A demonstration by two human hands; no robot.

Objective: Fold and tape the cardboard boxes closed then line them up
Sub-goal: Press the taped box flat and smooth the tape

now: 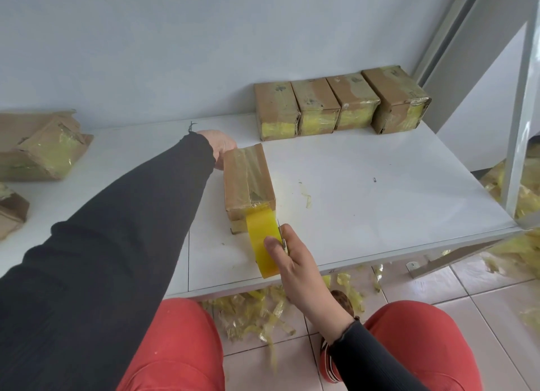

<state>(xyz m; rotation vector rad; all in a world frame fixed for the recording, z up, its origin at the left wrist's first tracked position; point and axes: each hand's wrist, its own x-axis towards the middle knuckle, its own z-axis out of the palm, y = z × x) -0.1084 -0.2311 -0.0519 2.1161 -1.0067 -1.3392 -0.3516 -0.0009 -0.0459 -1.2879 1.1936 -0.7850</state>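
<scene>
From the head camera, you are sitting at a white table (365, 186) with a cardboard box (248, 183) lying lengthwise in front of you. Your left hand (219, 148) is reaching across to the box's far end and resting against it; the box hides most of the fingers, so you cannot tell whether they are curled round that end or just pressing it.

Your right hand (285, 254) is at the near end of the box, gripping a roll of yellow tape (261, 244), with the thumb (273, 249) pressed on the roll's outer face and the other fingers wrapped behind it. A stretch of tape is running from the roll up onto the box's near top edge, just beyond your right thumb. A clear strip is already lying along the box's top.

Well beyond your right hand, against the wall, four taped boxes (340, 105) are standing side by side in a row, touching one another. Far off to the left of your left sleeve (117, 230), two untidy boxes (41, 148) are lying on the table, and another box (11, 212) is sitting nearer to you at the frame's left edge.

Below your right wrist, tape scraps (254, 311) are littering the tiled floor (438, 285) under the table edge.
</scene>
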